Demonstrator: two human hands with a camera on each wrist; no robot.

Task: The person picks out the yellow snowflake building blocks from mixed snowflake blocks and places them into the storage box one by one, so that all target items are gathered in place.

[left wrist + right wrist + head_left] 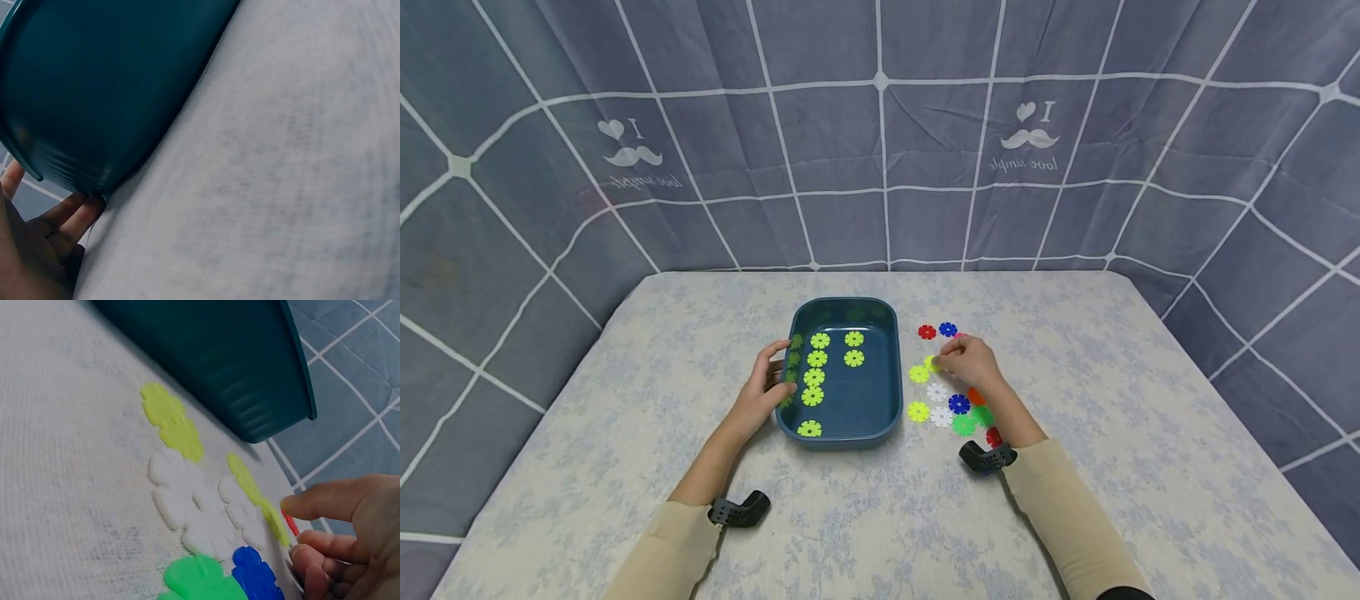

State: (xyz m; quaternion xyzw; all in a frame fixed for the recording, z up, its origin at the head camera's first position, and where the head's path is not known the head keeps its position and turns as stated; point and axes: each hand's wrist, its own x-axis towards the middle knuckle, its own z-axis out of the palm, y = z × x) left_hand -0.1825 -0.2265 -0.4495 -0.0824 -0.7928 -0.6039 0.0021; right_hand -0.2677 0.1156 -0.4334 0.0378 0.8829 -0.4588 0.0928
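Note:
A teal plastic tub (856,400) stands on the table with several yellow snowflake discs (813,377) in it, most in a column along its left side. My left hand (758,390) grips the tub's left wall, thumb over the rim. In the left wrist view, its fingers (81,215) lie against the outside of the tub. To the tub's right, my right hand (973,364) is at a yellow disc (930,363). In the right wrist view, one fingertip touches this yellow disc (275,523), with a gap to the other fingers.
Around my right hand lie loose discs: white (937,392), blue (958,404), green (964,425), orange (976,397) and red (927,332). More yellow discs (918,412) lie by the tub's right wall. A grey checked curtain (925,167) hangs behind the table (700,333).

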